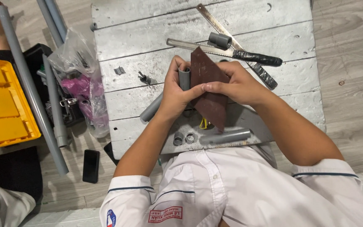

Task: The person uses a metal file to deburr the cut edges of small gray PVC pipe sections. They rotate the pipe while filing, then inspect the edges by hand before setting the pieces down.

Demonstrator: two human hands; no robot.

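Observation:
My left hand grips a short grey plastic pipe held upright over a silver-painted wooden table. My right hand holds a sheet of dark brown sandpaper pressed against the pipe, its thumb reaching across to my left hand. The sheet hangs down below both hands. A longer grey pipe lies slanted under my left wrist.
Two hacksaw blades with taped handles and a grey pipe coupling lie on the table behind my hands. Another pipe piece and small rings sit near its front edge. Left on the floor: long grey pipes, a plastic bag, a yellow toolbox, a black phone.

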